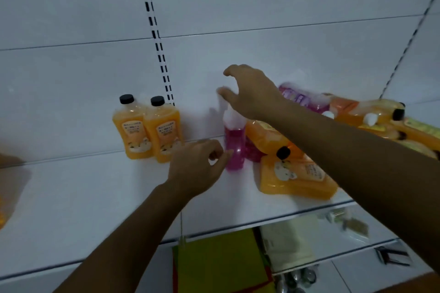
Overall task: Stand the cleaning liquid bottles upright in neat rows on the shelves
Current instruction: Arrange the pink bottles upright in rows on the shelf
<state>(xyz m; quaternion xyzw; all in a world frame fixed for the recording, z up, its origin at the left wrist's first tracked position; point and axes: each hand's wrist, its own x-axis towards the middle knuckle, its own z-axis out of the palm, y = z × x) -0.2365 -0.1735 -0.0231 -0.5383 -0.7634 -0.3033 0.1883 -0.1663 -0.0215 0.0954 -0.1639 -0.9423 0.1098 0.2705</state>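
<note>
Two orange bottles with black caps stand upright side by side at the back of the white shelf. A pink bottle stands upright to their right. My right hand hovers over its top, fingers spread, not gripping. My left hand is just left of the pink bottle's base, fingers loosely curled, fingertips at or near the bottle. An orange bottle lies flat to the right, in front of a heap of orange and pink bottles on their sides.
A slotted upright strip runs down the white back panel. Below the shelf hang green and yellow cloths, with a lower shelf holding small packets and metal items. An orange object shows at the left edge.
</note>
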